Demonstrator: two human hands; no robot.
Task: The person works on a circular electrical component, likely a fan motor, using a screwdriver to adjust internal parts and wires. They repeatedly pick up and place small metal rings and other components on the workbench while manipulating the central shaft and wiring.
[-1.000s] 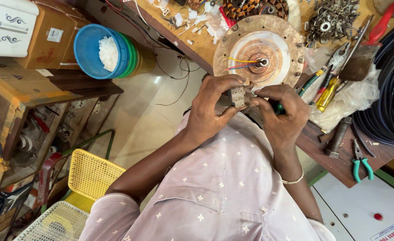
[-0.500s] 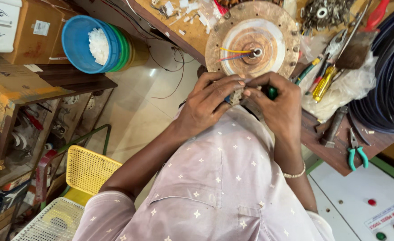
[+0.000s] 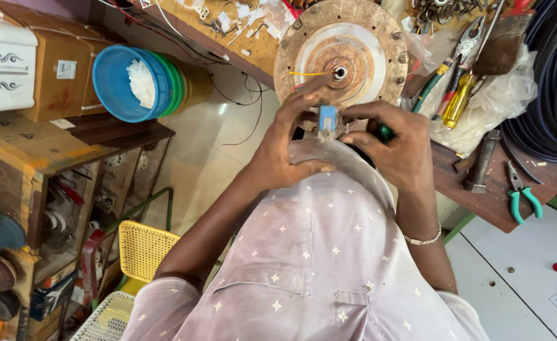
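Cluttered wooden workbench (image 3: pixel 259 47) and pale floor fill the background, seen from above the person's chest. Both hands meet just below a rusty round metal disc with a central hole (image 3: pixel 341 53). The left hand (image 3: pixel 288 148) and right hand (image 3: pixel 395 142) are together, fingertips pinched on a small blue-and-white plastic connector block (image 3: pixel 327 120) held close to the shirt; the right hand also grips a green-handled tool (image 3: pixel 386 132), mostly hidden. Compared with a second ago, the small part has been lifted and turned so its blue face now shows, and the hands have drawn nearer the disc's lower edge. I judge that the part is being fitted or adjusted rather than set down.

Outward: a yellow wire (image 3: pixel 307 73) lies across the disc. Right of it rest a yellow-handled screwdriver (image 3: pixel 458 101), a hammer (image 3: pixel 480 161) and teal-handled pliers (image 3: pixel 521 192). At left stands a stack of blue and green plastic bowls (image 3: pixel 139 82), beside a brown cardboard box with a small white square label (image 3: pixel 60 69) and a white box with dark scroll marks (image 3: pixel 4 66). A white panel with red round buttons and a corner sticker (image 3: pixel 531 265) sits lower right.
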